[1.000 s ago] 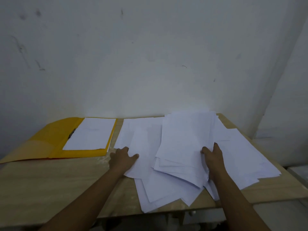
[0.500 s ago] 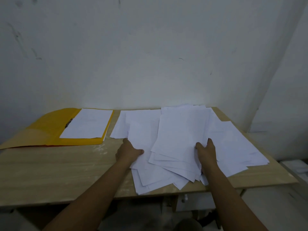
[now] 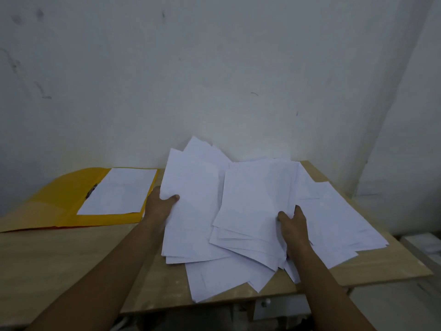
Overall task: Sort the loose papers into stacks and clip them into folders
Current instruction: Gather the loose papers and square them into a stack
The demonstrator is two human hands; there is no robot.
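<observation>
Loose white papers lie spread in a messy heap over the right half of the wooden table. My left hand grips the left edge of a bundle of sheets, thumb on top, and that bundle is tilted up off the table. My right hand holds the right edge of another fanned bundle, thumb on top. An open yellow folder lies at the left with a neat white stack clipped by a dark metal clip.
A plain grey-white wall stands right behind the table. Some sheets overhang the table's front edge. The table's right edge is close to the papers, and pale boxes sit lower at the far right.
My left hand moved up and took hold of the left bundle, lifting its far end off the table. My right hand stayed on the fanned bundle's right edge.
</observation>
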